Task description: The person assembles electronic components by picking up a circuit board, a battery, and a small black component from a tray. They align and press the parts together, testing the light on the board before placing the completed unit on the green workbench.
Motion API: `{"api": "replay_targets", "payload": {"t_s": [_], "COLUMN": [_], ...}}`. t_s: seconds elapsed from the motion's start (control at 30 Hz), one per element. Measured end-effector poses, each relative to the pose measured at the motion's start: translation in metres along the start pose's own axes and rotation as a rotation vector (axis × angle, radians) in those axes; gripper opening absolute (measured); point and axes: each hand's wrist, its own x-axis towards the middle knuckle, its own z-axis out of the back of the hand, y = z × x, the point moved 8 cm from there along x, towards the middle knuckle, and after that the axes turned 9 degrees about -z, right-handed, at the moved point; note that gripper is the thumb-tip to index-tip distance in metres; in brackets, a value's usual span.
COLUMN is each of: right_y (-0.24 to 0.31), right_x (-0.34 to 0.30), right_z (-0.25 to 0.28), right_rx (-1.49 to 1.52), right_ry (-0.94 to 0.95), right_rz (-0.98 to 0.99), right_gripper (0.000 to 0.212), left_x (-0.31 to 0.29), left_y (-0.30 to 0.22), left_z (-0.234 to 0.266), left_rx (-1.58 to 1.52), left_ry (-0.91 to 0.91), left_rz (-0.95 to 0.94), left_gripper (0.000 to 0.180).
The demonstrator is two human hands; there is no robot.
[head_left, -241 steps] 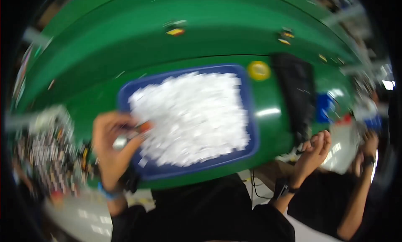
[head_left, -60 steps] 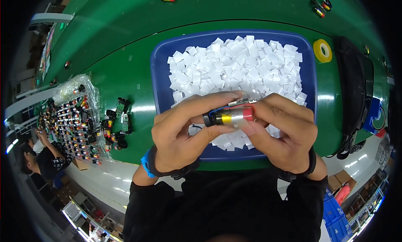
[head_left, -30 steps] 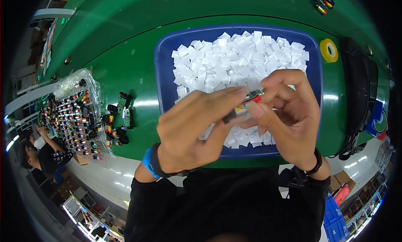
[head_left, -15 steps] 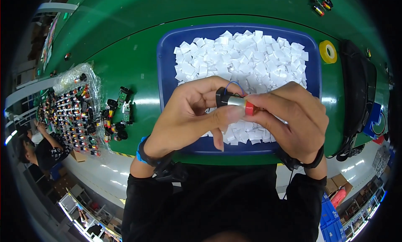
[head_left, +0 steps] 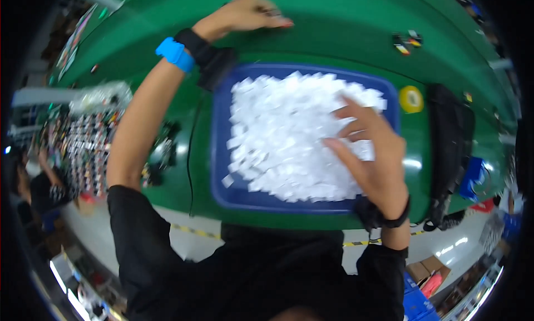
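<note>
Left hand (head_left: 247,13) clamps a blurred red-tipped piece (head_left: 285,23); beneath the right hand (head_left: 382,157), grip parted, a blue rectangular tray (head_left: 218,154) likely keeps loose white squares (head_left: 283,137) together.

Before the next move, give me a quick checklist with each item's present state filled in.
1. Right hand open: ok; its fingers are spread above the blue tray.
2. Left hand gripping the red-ended part: cannot tell; blurred.
3. Both hands over the tray: not ok; the left is beyond its far edge.
4. White paper squares contained: ok; heaped inside the tray.
5. Yellow tape roll outside the tray: ok; to its right.
</note>
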Motion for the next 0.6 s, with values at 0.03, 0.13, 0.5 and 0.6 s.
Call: {"api": "replay_targets", "payload": {"t_s": [0.03,0.13,0.5,0.6], "right_y": [-0.008,-0.010,-0.008,0.001], "right_x": [-0.005,-0.005,-0.009,-0.011], "right_z": [0.000,-0.008,-0.011,-0.011], "right_rx": [-0.060,-0.067,-0.084,-0.020], "right_ry": [0.026,0.006,0.008,-0.023], "right_rz": [0.040,0.143,0.246,0.242], "right_gripper": [0.046,0.036,0.027,0.027], "left_x": [0.014,-0.008,-0.088,-0.114], "left_y": [0.038,0.138,0.167,0.001], "left_z": [-0.003,0.045,0.080,0.059], "left_rx": [0.067,0.608,-0.239,-0.164], "left_ry": [0.072,-0.385,-0.377,-0.457], "left_rz": [0.010,-0.096,0.149,0.009], "left_gripper": [0.046,0.056,0.016,0.018]}}
